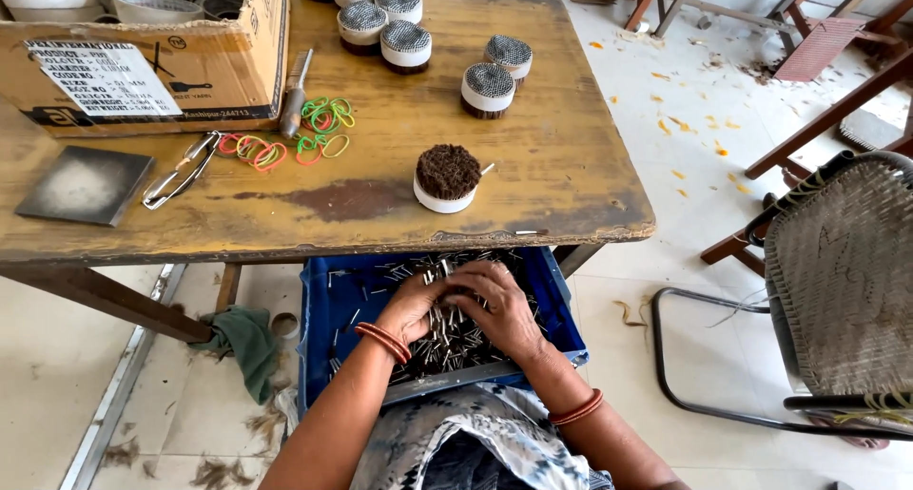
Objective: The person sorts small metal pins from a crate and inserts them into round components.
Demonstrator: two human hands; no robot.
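Both my hands are down in a blue plastic crate (333, 305) on my lap, under the table's front edge. The crate holds a heap of thin metal pins (447, 343). My left hand (411, 307) and my right hand (501, 309) lie side by side on the heap, fingers curled into the pins and touching each other. Whether they grip a bunch cannot be made out. On the wooden table (533, 181) just above stands a round white-banded bundle with a dark brown top (447, 178).
Several grey-topped round bundles (488, 90) stand at the table's back. Coloured rubber bands (319, 129), metal tongs (181, 172), a dark square plate (86, 186) and a cardboard box (143, 62) lie at left. A woven chair (842, 271) is at right; a green cloth (245, 343) lies on the floor.
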